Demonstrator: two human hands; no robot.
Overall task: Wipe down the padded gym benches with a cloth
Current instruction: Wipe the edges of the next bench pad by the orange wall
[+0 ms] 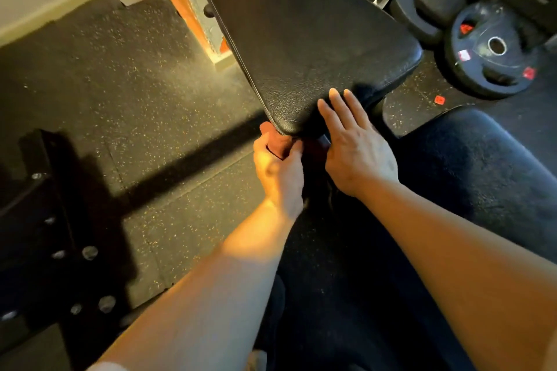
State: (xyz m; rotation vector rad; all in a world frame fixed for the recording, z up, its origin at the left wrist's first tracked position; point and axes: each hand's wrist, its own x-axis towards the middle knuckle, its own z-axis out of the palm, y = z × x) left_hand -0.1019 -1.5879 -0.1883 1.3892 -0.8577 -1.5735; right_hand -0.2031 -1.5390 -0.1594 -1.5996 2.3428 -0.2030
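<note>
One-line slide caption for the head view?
Left hand grips something reddish under black padded bench backrest; right hand rests flat.

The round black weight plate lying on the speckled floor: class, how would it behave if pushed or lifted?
The round black weight plate lies flat, so it probably won't roll. It looks thick and solid, likely heavy and stiff. Its cut-out grip openings should help lifting.

— Left hand (278, 169)?
— Fingers curled, gripping; forearm extended forward.
— Right hand (355, 144)?
— Fingers were straight and together, palm down, just beside the left; forearm extended forward.
</note>
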